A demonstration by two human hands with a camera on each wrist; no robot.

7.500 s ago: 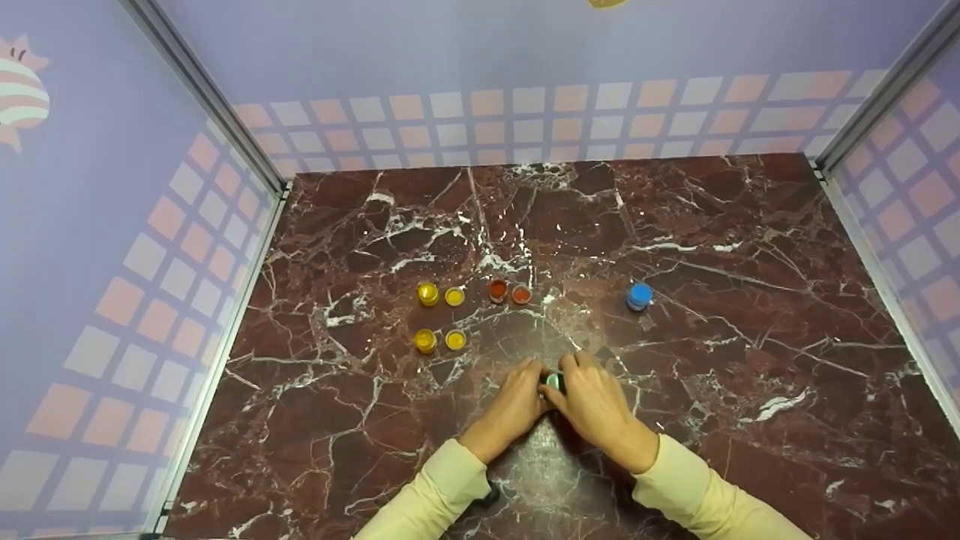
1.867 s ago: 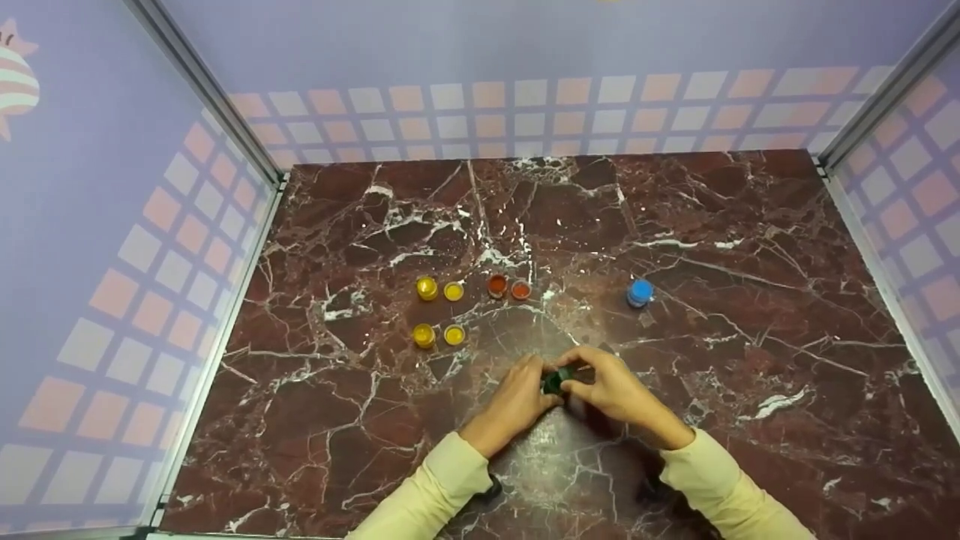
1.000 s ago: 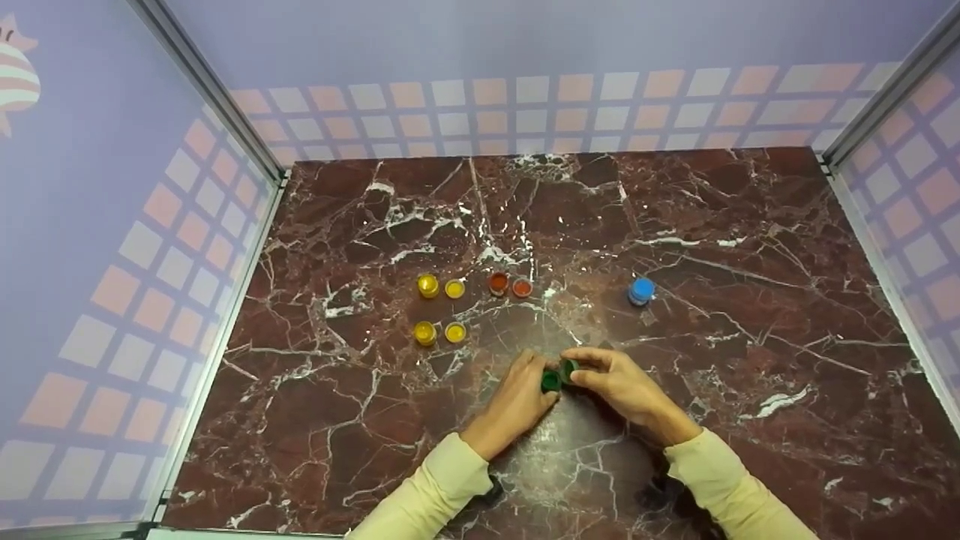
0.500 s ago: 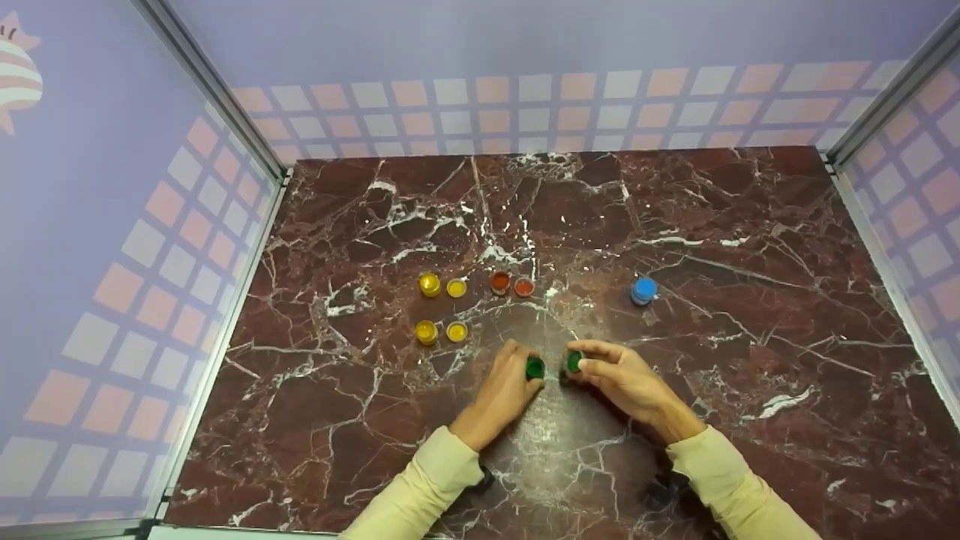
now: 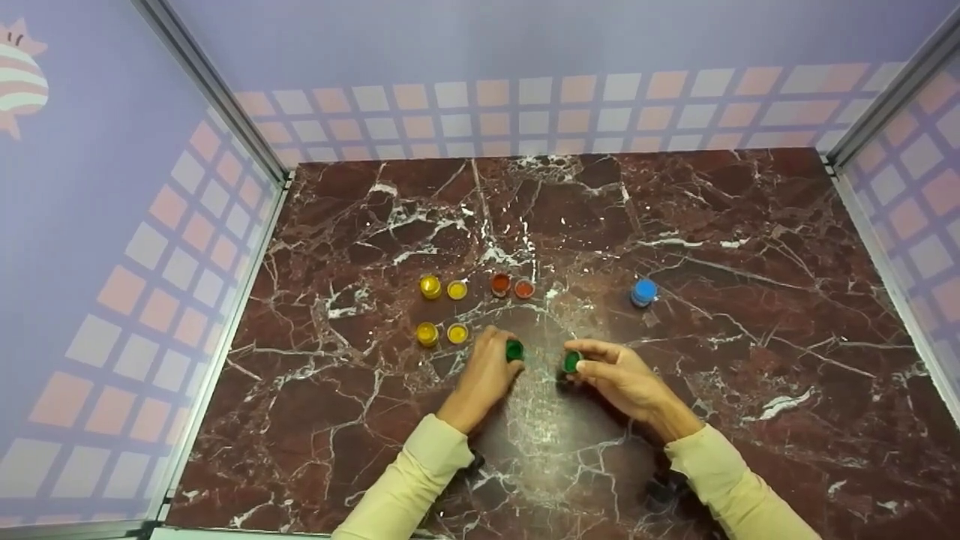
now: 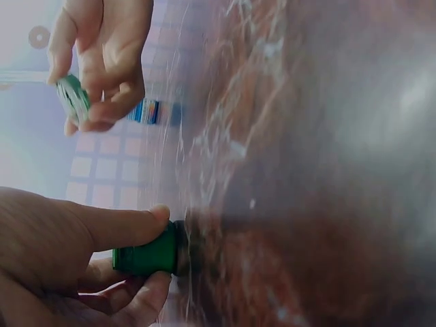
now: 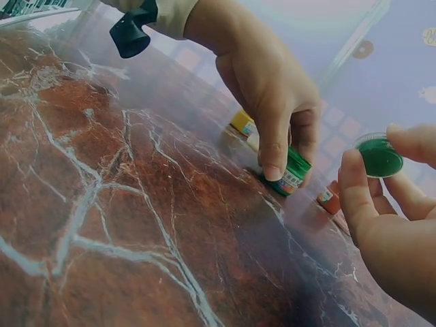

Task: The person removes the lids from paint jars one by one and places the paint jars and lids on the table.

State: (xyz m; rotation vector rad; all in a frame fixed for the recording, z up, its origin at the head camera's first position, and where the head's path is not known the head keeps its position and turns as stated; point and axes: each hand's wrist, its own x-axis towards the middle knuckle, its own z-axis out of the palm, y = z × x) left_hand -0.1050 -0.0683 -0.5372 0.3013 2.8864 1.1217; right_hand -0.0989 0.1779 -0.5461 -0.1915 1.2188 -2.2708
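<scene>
My left hand (image 5: pixel 484 373) pinches a small green paint jar (image 6: pixel 146 255) between thumb and fingers, its top uncovered. In the right wrist view this jar is upright and close to the tabletop; I cannot tell whether it touches. To the right, my right hand (image 5: pixel 626 379) holds the jar's round lid (image 7: pixel 379 158) by its rim, above the table. Green paint coats the lid's inner face, which is turned up toward the head camera. A gap separates the two hands.
Beyond the left hand stand two yellow paint jars (image 5: pixel 427 334), each beside its yellow-stained lid (image 5: pixel 457 334). A red paint jar (image 5: pixel 500 284) has its lid (image 5: pixel 524 289) next to it. One blue-capped jar (image 5: pixel 643 292) is at right. Patterned walls edge the marble table (image 5: pixel 337 420).
The green lid, earlier on or against its jar, has come away in my right hand. My left hand has moved left and slightly forward with the jar. The other jars stay put.
</scene>
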